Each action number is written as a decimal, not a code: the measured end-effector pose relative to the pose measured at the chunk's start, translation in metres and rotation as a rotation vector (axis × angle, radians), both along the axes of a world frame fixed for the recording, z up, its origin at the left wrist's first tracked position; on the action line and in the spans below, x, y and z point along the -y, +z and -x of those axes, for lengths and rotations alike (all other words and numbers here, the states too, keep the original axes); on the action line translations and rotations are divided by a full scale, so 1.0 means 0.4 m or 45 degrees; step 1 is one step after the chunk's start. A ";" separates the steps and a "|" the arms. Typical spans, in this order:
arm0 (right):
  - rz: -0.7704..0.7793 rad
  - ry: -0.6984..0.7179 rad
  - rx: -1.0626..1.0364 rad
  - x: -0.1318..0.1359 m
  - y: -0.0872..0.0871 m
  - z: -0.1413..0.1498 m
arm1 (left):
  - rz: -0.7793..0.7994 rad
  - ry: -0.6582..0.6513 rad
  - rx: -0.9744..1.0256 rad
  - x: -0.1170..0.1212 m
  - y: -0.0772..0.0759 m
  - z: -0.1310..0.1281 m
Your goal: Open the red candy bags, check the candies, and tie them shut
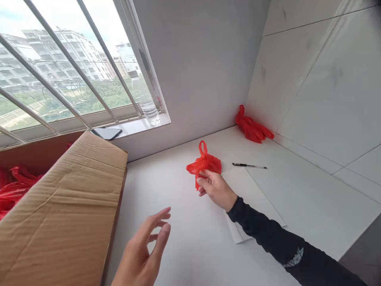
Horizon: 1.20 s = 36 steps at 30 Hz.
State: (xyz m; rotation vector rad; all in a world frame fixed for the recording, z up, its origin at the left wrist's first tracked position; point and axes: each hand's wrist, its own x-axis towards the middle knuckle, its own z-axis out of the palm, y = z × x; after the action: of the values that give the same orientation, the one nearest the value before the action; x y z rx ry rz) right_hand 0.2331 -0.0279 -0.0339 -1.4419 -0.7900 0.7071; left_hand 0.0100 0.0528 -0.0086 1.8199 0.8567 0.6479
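Note:
A red plastic bag (208, 162), knotted with a loop standing up at its top, is over the white table. My right hand (214, 187), in a black sleeve, pinches the lower edge of this bag between thumb and fingers. Lower and to the left, my left hand (145, 246) hovers over the table with its fingers apart and nothing in them. Beneath my right forearm lie white paper sheets (253, 194), partly covered by the sleeve. A black-and-clear pen (249, 165) rests just beyond the paper.
At the left stands a cardboard box (74, 198) with red plastic bags (18, 186) inside. Another red bag (253, 127) lies in the far right corner against the tiled wall. A phone (107, 133) and a water bottle (145, 99) are on the sill of the barred window.

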 end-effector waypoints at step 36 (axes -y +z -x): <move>-0.044 -0.266 0.657 0.063 -0.065 0.101 | 0.253 0.080 0.282 -0.029 -0.141 -0.043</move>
State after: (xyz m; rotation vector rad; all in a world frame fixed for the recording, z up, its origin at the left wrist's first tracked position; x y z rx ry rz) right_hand 0.1925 -0.0529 -0.0600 -1.6706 -1.0168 0.1554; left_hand 0.0273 0.0644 -0.0649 1.5174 0.8019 0.7613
